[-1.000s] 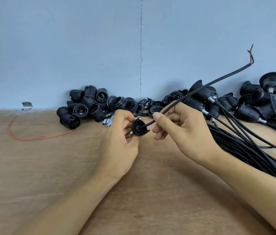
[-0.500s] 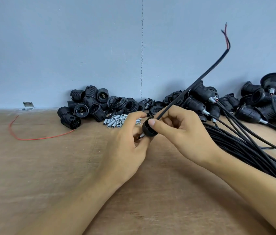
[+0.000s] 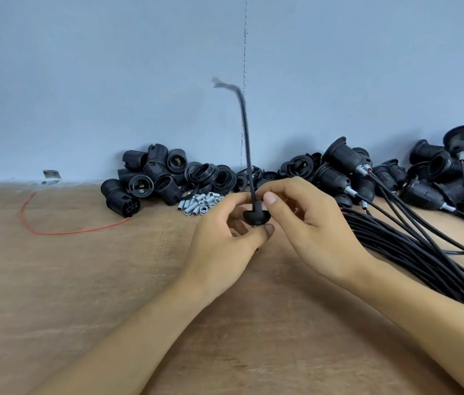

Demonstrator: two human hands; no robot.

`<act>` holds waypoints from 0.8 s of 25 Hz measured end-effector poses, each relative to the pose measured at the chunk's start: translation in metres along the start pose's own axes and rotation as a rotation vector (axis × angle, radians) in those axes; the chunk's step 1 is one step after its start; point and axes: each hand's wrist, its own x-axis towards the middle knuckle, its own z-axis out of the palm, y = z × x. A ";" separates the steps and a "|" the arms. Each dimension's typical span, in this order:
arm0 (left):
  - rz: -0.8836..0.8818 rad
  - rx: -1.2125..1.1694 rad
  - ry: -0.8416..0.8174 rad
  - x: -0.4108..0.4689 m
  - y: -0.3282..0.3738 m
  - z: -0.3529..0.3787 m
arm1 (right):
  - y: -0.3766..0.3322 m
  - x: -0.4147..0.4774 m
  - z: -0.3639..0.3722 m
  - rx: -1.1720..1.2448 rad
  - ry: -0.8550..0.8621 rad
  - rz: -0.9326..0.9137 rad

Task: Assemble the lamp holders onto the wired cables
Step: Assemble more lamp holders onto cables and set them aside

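Wooden bench (image 3: 82, 280): left grip (image 3: 219, 240) holds black cap (image 3: 255, 217), right grip (image 3: 310, 223) pinches upright cable (image 3: 246, 138).

Heap of black ribbed plastic lamp holder shells (image 3: 151, 178) lying against wall, left of centre on brown wooden table (image 3: 82, 280). Small silver threaded metal tubes (image 3: 199, 202) lying just before heap. Thin red wire (image 3: 54, 231) lying far left. Bundle of black cables (image 3: 410, 252) lying right, wired black lamp holders (image 3: 336, 178) piling behind it. Black domed plastic cap (image 3: 256, 217) sitting centre between left hand (image 3: 225, 240) and right hand (image 3: 313, 226), thin black cable (image 3: 246, 138) rising from it.
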 end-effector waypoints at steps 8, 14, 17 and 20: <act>-0.086 -0.165 0.044 0.007 -0.004 -0.006 | 0.012 -0.004 0.003 0.052 -0.169 0.129; -0.116 -0.236 0.087 0.010 -0.004 -0.006 | 0.011 -0.004 0.005 -0.010 -0.261 0.108; -0.180 -0.250 0.127 0.009 -0.006 -0.006 | 0.008 0.002 -0.003 -0.133 -0.328 0.072; -0.243 -0.328 0.148 0.010 -0.007 -0.003 | 0.003 0.010 -0.011 -0.366 -0.417 0.059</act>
